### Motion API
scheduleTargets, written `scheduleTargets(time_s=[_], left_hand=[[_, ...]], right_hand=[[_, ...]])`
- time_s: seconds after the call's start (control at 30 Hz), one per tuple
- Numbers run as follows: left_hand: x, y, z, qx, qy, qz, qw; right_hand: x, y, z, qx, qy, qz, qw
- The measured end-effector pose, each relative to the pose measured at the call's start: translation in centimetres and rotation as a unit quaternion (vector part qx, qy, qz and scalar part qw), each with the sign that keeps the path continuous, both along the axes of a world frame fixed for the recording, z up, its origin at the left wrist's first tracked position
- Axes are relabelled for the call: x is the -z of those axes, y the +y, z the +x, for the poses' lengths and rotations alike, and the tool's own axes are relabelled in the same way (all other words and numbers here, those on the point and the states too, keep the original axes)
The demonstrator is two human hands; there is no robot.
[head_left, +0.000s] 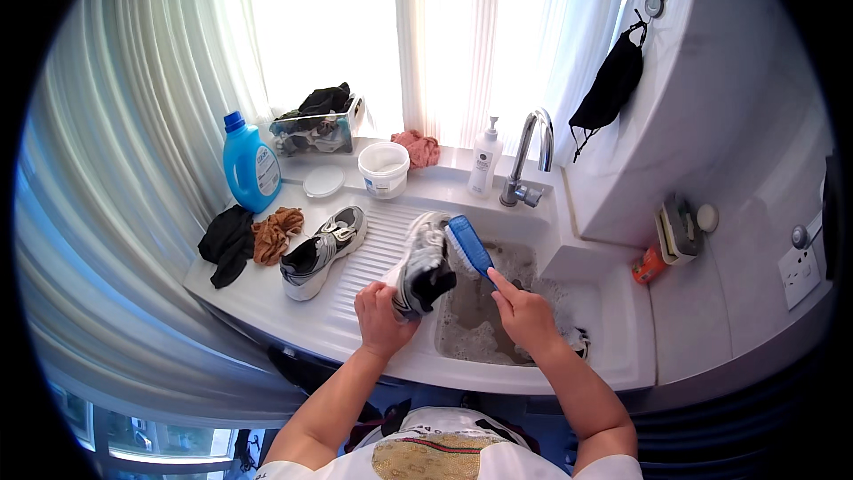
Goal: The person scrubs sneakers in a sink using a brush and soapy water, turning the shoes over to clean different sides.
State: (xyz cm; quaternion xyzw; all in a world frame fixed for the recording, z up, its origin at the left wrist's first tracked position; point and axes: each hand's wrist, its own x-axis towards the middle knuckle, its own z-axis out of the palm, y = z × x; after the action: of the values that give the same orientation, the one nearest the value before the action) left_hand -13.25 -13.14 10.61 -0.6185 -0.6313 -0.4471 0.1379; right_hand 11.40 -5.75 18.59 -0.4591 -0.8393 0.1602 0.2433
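Observation:
My left hand (384, 320) is closed around the heel end of a grey and white sneaker (421, 260), which tilts toe-up over the left edge of the sink. Suds cling to its upper. In my right hand (526, 313) is the handle of a blue scrub brush (470, 245); its white bristles face the shoe's toe and seem to touch it. Below both, the sink basin (631, 351) holds murky, foamy water. Something dark and white lies partly under the foam at the basin's right. A second sneaker (323, 252) rests on the ribbed drainboard (373, 253) to the left.
Behind stand a blue detergent bottle (251, 163), a white tub (384, 171), its lid (324, 181), a bin of dark cloth (315, 124), a pump bottle (484, 158) and the faucet (530, 160). Black cloth (229, 244) and brown cloth (277, 236) lie left. A wall caddy (678, 229) hangs right.

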Motion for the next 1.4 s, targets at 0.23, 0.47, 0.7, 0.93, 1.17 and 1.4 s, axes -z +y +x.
scheduleTargets(time_s=[0.23, 0.47, 0.7, 0.93, 1.17, 1.4], left_hand=[[-1.3, -1.3, 1.2, -0.019, 0.011, -0.032, 0.999], [-2.0, 2.4, -1.6, 0.171, 0.012, -0.178, 0.969], [-0.6, 1.8, -1.2, 0.184, -0.082, -0.108, 0.974], [-0.4, 2.0, -1.8, 0.216, -0.105, -0.135, 0.961], [-1.0, 1.6, -1.5, 0.263, -0.081, -0.123, 0.953], [-2.3, 1.7, -0.2, 0.162, -0.042, -0.106, 0.980]], right_hand=[[1.3, -3.1, 0.5, -0.010, 0.101, -0.084, 0.991], [5.2, -4.5, -3.3, -0.044, 0.148, -0.194, 0.969], [4.8, -6.3, -1.6, -0.063, 0.147, -0.211, 0.964], [6.6, -0.1, -5.6, -0.088, 0.079, -0.119, 0.986], [1.8, -2.6, -1.4, -0.170, -0.173, -0.022, 0.970], [4.1, 4.1, -7.6, -0.116, -0.137, 0.008, 0.984]])
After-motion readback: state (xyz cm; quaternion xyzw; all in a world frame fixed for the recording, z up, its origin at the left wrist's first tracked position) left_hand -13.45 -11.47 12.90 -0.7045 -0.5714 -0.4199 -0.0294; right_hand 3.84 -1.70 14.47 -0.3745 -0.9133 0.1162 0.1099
